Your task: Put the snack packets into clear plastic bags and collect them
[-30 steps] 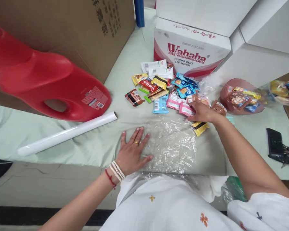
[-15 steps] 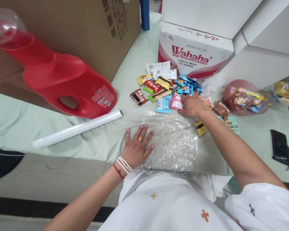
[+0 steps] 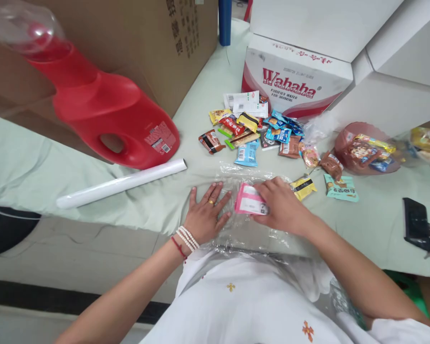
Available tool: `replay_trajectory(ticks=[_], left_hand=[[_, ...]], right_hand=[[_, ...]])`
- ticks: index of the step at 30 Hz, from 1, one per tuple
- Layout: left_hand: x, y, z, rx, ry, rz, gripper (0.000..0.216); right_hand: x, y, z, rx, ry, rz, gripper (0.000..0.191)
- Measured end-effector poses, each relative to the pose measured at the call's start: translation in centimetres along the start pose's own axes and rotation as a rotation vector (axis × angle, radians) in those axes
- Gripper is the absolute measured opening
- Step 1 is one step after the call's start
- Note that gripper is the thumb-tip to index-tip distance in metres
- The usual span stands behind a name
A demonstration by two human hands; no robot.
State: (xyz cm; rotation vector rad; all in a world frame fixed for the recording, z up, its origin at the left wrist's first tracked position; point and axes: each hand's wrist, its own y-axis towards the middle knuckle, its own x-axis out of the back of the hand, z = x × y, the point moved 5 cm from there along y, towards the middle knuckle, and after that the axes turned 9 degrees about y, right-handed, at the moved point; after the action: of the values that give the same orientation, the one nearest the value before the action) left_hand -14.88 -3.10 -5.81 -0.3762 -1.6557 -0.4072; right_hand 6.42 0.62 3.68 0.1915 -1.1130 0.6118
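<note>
Film (image 3: 243,234) of clear, crinkled plastic lies spread on the pale green cloth (image 3: 197,112) in the lower middle of the frame. The left hand (image 3: 205,215) rests flat near its left edge, fingers spread wide and gripping nothing; the fingertips and thumb reach over the film, as if to steady it.

The right hand (image 3: 283,208), just right of the centre of the frame, holds a flat pink-and-white plastic packet (image 3: 250,201) by its right end, the grip narrow around it. Whether a second packet lies beneath cannot be told, nor whether the packet touches the film or is held just above it.

The step in hand appears to be placing this packet on the film. The next move would call for lowering it flat and opening the fingers without dragging the thin sheet, while the left hand keeps its light pressure.

Near the right hand lies a yellow plastic packet with a black band (image 3: 304,188), and farther right a mint-green plastic packet (image 3: 342,188). Above the film, in the upper middle of the frame, sits a loose heap of mixed snack packets, with a light blue plastic packet (image 3: 247,154) at its near edge.
</note>
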Motion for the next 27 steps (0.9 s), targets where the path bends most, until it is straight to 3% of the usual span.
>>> replay_trajectory(ticks=[3, 5, 10, 12, 14, 16, 18, 21, 27], left_hand=[[0.0, 0.1, 0.1, -0.003, 0.009, 0.006, 0.060], [0.0, 0.0, 0.2, 0.003, 0.011, 0.011, 0.060], [1.1, -1.5, 1.0, 0.052, 0.048, -0.120, 0.066], [2.1, -2.6, 1.0, -0.049, 0.038, -0.205, 0.072], [2.9, -3.7, 0.9, -0.251, -0.046, -0.191, 0.079], [3.2, -4.5, 0.9, -0.442, -0.167, -0.069, 0.082], [3.2, -4.9, 1.2, -0.540, -0.241, 0.071, 0.081], [2.6, -4.6, 1.6, -0.518, -0.199, 0.117, 0.068], [2.0, -2.1, 1.0, -0.417, -0.043, -0.005, 0.080]], right_hand=[[-4.0, 0.3, 0.6, -0.024, -0.063, 0.051, 0.066], [-5.2, 0.5, 0.1, -0.053, -0.059, 0.073, 0.070], [-4.4, -2.2, -0.6, 0.001, 0.084, -0.046, 0.087], [-3.8, -5.0, -0.4, 0.103, 0.182, -0.125, 0.081], [-4.1, -8.3, -0.3, 0.203, 0.253, -0.143, 0.077], [-5.5, -11.1, -0.6, 0.252, 0.243, -0.115, 0.072], [-7.1, -12.7, -1.5, 0.239, 0.198, -0.110, 0.051], [-7.9, -13.1, -2.6, 0.224, 0.266, -0.160, 0.021], [-3.8, -10.7, -3.8, 0.146, 0.639, -0.188, 0.018]])
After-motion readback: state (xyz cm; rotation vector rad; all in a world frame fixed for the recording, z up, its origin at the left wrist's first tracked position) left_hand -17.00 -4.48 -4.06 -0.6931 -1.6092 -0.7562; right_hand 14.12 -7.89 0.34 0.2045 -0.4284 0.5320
